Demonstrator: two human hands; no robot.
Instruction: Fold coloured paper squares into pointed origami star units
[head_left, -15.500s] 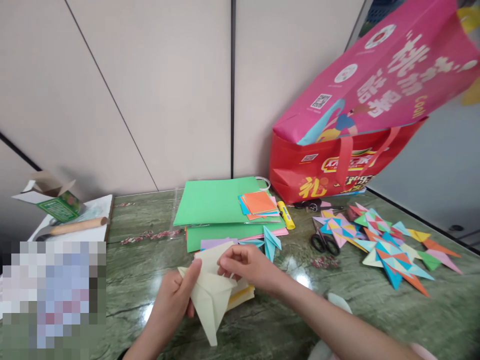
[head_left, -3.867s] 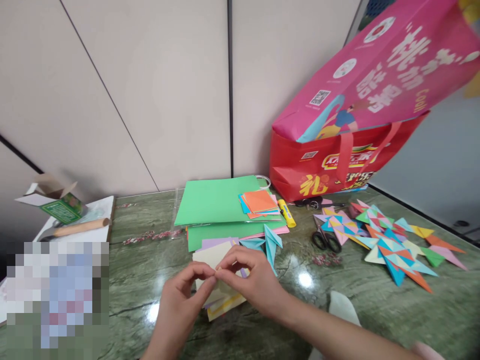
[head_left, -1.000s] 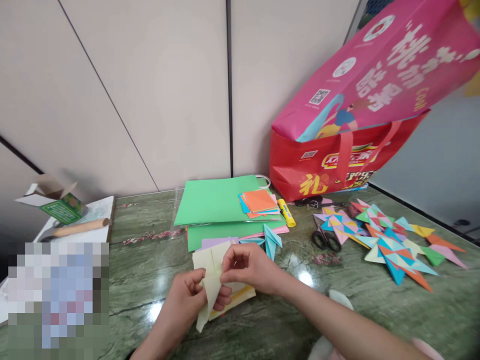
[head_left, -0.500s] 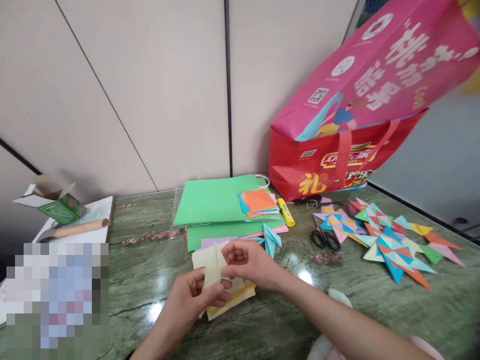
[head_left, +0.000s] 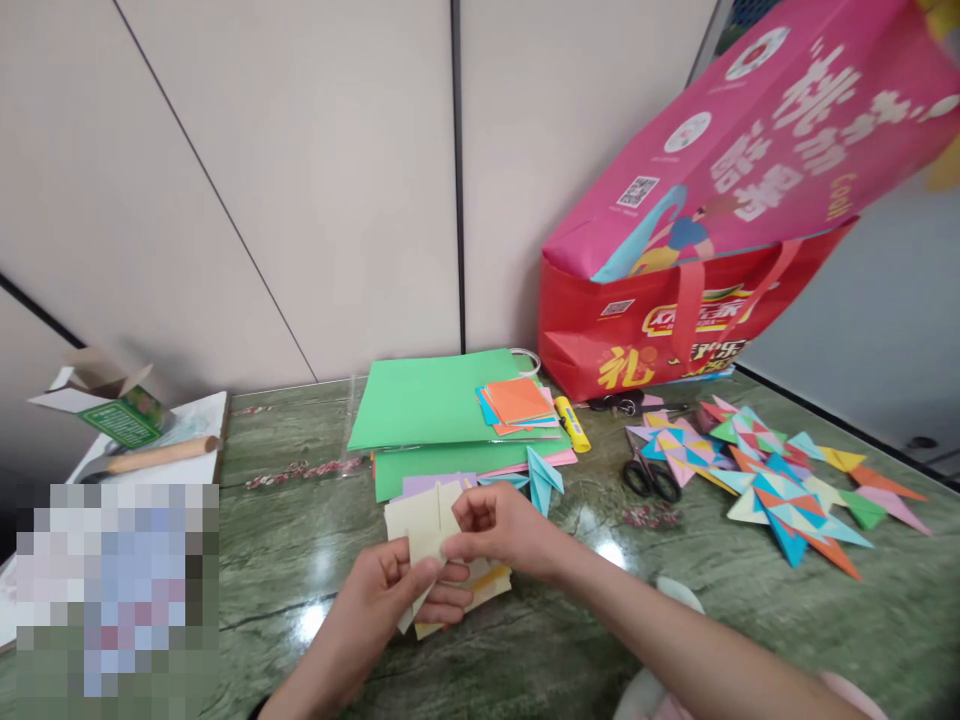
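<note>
Cream folded paper [head_left: 437, 515], matt and sharply creased, is held between both hands just in front of the green sheets [head_left: 427, 405]. Thumb and fingers of the left hand [head_left: 394, 590] pinch its lower part; the right hand [head_left: 495, 530] grips its right edge, fingers curled. Beneath lies a loose paper pile [head_left: 491, 588] with cream and yellow edges. Small orange and blue squares [head_left: 519, 402] rest on the green sheets. Right of those sheets are a yellow glue stick [head_left: 573, 425], black-handled scissors [head_left: 652, 482] and, farther right, pointed multicolour paper stars [head_left: 787, 500]. Behind them to the right, a glossy red bag [head_left: 592, 345] reads "礼"; the pink bag [head_left: 690, 170] above it carries a QR code and "Cool!".
</note>
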